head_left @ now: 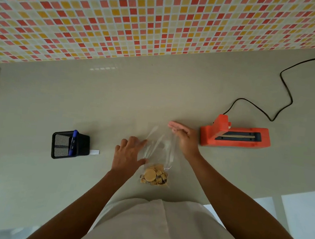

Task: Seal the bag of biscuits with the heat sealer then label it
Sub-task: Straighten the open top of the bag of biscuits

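Our left hand (129, 155) lies flat and spread against the left edge of the bag (158, 154), its grip wide and closed on nothing. Our right hand (184, 139) reaches along the bag's right side with fingers stretched toward the open mouth; that grip is also wide, pressing rather than pinching as far as we can tell. We judge the two hands are smoothing the clear plastic so the mouth lies flat for sealing.

The bag rests on the tabletop (175, 92) just in front of us, mouth away from our body, with the biscuits (154, 175) bunched at the near end, which leaves the far part empty for the seam. One heat sealer (234, 136) sits just to the right of our right hand, its cord (284, 90) trailing off to the far right. To the left, well apart, stands one black mesh holder (70, 145) with one blue pen (73, 141) in it, and one white label (94, 152) lies beside it, handy for the last step.
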Action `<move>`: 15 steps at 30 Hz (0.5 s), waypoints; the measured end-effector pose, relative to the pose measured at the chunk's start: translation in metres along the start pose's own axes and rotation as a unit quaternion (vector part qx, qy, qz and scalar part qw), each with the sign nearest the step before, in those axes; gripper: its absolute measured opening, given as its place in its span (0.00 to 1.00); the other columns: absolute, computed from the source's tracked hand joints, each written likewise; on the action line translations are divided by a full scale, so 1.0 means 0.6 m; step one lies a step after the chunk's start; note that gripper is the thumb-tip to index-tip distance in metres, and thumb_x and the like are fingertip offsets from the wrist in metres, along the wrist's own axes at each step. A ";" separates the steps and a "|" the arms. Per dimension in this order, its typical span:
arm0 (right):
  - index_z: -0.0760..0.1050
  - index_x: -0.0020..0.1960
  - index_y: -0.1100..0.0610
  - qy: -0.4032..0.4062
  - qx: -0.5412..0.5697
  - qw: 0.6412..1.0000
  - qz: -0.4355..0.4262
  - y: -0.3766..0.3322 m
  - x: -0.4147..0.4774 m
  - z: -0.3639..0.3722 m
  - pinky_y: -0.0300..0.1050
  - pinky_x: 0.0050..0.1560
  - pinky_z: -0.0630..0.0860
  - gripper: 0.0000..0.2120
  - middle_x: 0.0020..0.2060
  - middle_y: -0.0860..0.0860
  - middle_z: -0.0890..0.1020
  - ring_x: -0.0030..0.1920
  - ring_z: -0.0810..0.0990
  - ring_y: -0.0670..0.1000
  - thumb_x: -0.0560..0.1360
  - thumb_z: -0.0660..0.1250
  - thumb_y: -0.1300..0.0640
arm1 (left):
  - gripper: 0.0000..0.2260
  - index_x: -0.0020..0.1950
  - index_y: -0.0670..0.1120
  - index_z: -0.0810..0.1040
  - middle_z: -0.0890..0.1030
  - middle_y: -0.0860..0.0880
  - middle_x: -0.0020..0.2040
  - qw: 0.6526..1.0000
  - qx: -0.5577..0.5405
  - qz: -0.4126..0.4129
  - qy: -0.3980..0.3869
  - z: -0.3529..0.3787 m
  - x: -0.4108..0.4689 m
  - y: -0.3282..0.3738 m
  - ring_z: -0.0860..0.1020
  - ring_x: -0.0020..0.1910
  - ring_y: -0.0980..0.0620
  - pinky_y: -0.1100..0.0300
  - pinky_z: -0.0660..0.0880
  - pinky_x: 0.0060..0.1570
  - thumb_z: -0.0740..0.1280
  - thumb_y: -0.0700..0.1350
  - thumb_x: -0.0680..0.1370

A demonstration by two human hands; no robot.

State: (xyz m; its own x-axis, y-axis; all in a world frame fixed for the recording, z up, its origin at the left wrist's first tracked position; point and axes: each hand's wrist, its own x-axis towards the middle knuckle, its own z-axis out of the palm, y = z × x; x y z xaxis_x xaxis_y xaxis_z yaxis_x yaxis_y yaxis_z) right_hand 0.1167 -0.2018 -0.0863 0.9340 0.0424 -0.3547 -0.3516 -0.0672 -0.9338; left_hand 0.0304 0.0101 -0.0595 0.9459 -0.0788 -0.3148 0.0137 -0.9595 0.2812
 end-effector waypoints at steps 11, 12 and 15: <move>0.81 0.56 0.70 -0.206 0.047 0.973 0.095 0.016 -0.091 0.054 0.54 0.62 0.79 0.18 0.53 0.65 0.84 0.56 0.84 0.60 0.76 0.54 0.68 | 0.51 0.76 0.47 0.56 0.70 0.44 0.64 0.992 -0.067 -0.103 -0.002 0.001 0.006 0.002 0.72 0.61 0.44 0.51 0.73 0.57 0.78 0.63 0.62; 0.81 0.57 0.69 -0.216 0.039 0.970 0.107 0.019 -0.091 0.056 0.55 0.64 0.78 0.19 0.53 0.65 0.84 0.57 0.84 0.60 0.77 0.53 0.70 | 0.51 0.75 0.47 0.56 0.71 0.45 0.64 0.992 -0.070 -0.109 0.001 0.003 0.005 0.001 0.72 0.61 0.44 0.51 0.73 0.57 0.78 0.64 0.61; 0.80 0.58 0.70 -0.229 0.026 0.963 0.137 0.020 -0.080 0.060 0.59 0.65 0.76 0.20 0.54 0.65 0.84 0.57 0.84 0.60 0.78 0.51 0.72 | 0.51 0.75 0.47 0.56 0.70 0.45 0.64 0.991 -0.071 -0.114 0.001 0.005 0.004 -0.001 0.72 0.61 0.45 0.51 0.73 0.57 0.78 0.64 0.61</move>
State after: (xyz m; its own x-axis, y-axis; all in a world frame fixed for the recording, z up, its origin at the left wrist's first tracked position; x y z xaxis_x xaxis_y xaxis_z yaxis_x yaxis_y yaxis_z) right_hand 0.0652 -0.1687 -0.0821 0.6836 0.4663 -0.5614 -0.5948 -0.0898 -0.7988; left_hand 0.0318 0.0095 -0.0632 0.9141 0.1361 -0.3821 0.2716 -0.9050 0.3274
